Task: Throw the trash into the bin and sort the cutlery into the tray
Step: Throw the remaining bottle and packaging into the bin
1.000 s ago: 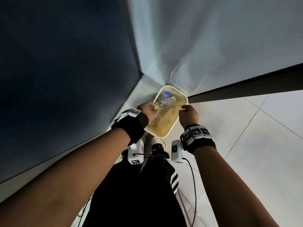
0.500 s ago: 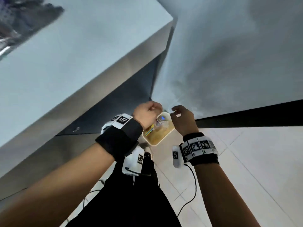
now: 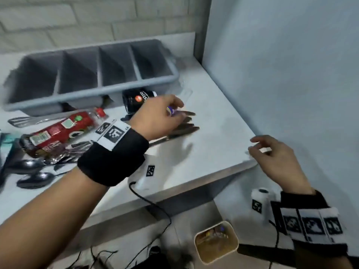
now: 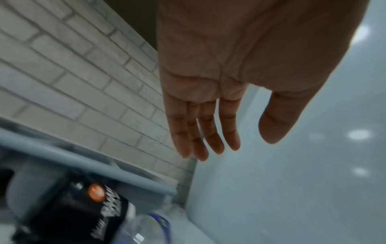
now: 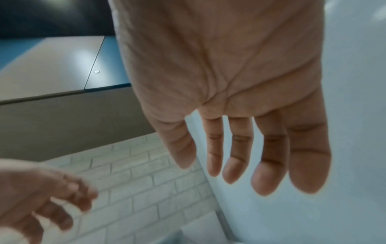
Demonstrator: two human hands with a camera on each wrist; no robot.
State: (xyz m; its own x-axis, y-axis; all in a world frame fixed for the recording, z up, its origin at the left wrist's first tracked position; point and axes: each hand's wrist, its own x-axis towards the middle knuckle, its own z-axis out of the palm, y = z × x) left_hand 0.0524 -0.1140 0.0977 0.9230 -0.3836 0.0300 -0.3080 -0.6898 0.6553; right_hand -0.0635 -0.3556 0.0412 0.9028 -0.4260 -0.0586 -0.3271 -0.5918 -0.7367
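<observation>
Clear plastic bottle (image 3: 175, 108) just under empty left hand (image 3: 159, 117), right hand (image 3: 275, 158) apart.

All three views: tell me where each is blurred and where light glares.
Head view: motion smear on the tray and left hand. Left wrist view: palm sharp, black packet and bottle blurred, glare spots on the wall at right. Right wrist view: right hand sharp, left hand smeared.

Both forearms reach forward, each wrist wrapped in a black band with printed markers. The left hand (image 3: 158, 118) hangs palm down, fingers (image 4: 211, 138) straight and close together, thumb apart, holding nothing. The right hand (image 3: 275, 160) sits lower and nearer, fingers (image 5: 269, 156) loosely spread, empty too.
</observation>
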